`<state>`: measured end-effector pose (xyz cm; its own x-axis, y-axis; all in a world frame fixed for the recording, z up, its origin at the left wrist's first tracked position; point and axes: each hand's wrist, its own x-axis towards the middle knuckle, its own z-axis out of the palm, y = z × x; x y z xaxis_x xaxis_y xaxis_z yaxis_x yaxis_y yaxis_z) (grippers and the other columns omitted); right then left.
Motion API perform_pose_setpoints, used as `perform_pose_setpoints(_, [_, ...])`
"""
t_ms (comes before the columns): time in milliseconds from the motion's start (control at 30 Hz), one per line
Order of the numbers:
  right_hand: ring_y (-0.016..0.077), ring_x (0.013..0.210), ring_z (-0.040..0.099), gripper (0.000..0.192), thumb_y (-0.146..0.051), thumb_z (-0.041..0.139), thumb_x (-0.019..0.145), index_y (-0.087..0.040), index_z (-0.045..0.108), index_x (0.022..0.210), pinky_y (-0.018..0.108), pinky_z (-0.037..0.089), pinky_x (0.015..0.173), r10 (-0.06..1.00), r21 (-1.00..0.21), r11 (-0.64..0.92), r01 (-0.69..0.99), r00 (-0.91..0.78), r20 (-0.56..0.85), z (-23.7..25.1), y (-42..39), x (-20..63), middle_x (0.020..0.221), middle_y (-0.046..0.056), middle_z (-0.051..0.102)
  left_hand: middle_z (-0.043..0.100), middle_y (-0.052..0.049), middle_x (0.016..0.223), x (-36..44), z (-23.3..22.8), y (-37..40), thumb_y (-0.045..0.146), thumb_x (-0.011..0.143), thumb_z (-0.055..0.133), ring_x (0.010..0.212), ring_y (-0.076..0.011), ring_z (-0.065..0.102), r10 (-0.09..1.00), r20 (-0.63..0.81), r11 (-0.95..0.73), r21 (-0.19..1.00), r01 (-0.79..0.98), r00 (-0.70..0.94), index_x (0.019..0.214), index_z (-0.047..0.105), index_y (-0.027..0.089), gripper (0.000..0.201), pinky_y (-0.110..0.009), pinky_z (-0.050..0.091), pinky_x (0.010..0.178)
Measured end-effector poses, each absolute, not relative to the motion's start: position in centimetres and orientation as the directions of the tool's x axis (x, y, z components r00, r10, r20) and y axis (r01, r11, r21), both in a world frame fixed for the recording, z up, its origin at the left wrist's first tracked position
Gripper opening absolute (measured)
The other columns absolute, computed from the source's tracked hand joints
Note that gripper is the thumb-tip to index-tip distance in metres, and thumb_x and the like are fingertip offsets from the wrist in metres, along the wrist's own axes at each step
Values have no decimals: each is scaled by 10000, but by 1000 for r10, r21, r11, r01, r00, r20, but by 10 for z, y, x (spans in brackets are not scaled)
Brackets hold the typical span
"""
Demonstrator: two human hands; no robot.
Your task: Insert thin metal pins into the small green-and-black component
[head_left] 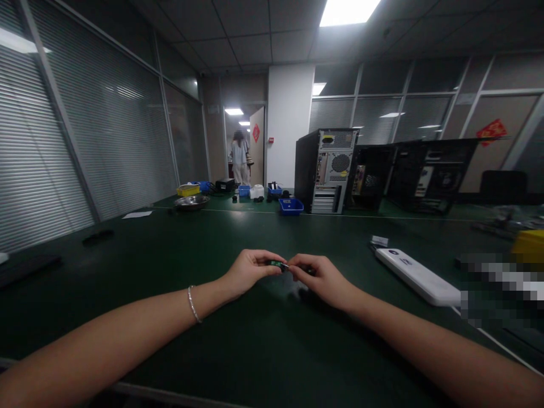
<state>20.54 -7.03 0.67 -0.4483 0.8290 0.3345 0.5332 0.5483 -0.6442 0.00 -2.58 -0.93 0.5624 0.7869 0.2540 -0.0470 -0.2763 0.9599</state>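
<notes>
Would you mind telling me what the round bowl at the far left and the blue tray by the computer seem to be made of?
The round bowl looks like bare metal, probably steel: silvery, with bright reflections on its rim. The blue tray looks like moulded plastic: even, saturated colour and a dull sheen. Both are small and distant, so this is tentative.

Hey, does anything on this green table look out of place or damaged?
Nothing stands out. Both hands, left hand and right hand, pinch a small dark part above the table. The computer towers stand upright; one shows open insides.
</notes>
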Motion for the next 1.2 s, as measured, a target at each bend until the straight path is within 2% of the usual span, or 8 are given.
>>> perform_pose_setpoints(133, [160,788,592,218,-305,466,930,-194,652,956,248,453,676,828,-655,548,521,-451,334,7,-70,206,858,11,652,727,-89,955,0,-6,-28,157,691,724,889,-218,659,798,252,-280,959,-34,547,952,709,134,262,-371,509,840])
perform_pose_setpoints(367, [166,794,602,198,-277,472,922,-196,647,967,253,456,666,833,-606,551,574,-429,350,11,-73,203,879,15,666,730,-75,961,0,-2,-32,169,741,682,929,-229,661,768,365,-455,889,48,526,962,712,154,223,-362,507,868])
perform_pose_setpoints(867, [161,735,593,234,-325,468,925,-185,654,950,246,445,629,837,-607,544,580,-425,344,7,-72,203,828,14,661,734,-82,924,2,-7,-27,167,675,742,875,-215,666,809,267,-294,955,-33,523,932,715,132,260,-368,510,845])
perform_pose_setpoints(1200, [165,793,610,199,-276,468,929,-195,644,972,250,452,674,822,-605,566,559,-439,363,13,-74,204,876,13,668,719,-100,1004,3,-7,-26,165,709,715,930,-222,660,821,285,-291,954,-66,495,978,696,132,271,-375,507,868])
